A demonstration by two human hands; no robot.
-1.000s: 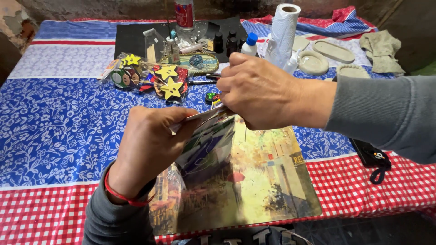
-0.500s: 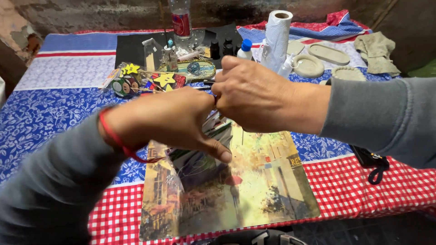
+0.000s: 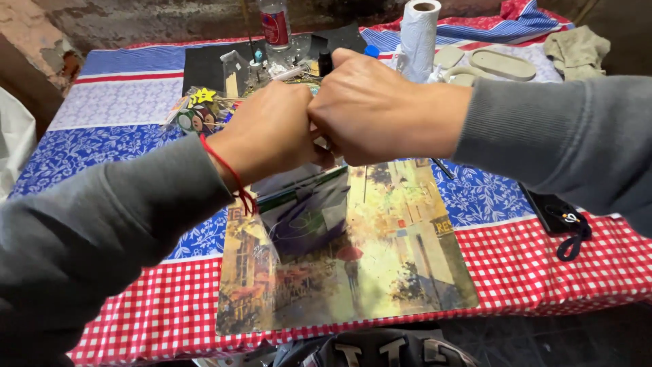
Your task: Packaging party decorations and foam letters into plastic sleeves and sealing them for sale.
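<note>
Soft, even daylight, faint shadows, sharp centre, slight blur at near edges.

A home craft table, set against a rough, peeling wall [image 3: 136, 17] at twelve o'clock. The table wears household cloths: a blue floral one [image 3: 75, 153] at nine o'clock, red check [image 3: 543, 265] at four. A painted-scene placemat [image 3: 380, 258] lies at six as a work mat. Craft supplies crowd the far edge: small bottles [image 3: 324, 62], a paper roll [image 3: 418, 34] at one o'clock, bagged star toppers [image 3: 197, 109] at eleven, pale moulds [image 3: 502, 64] at two.
</note>
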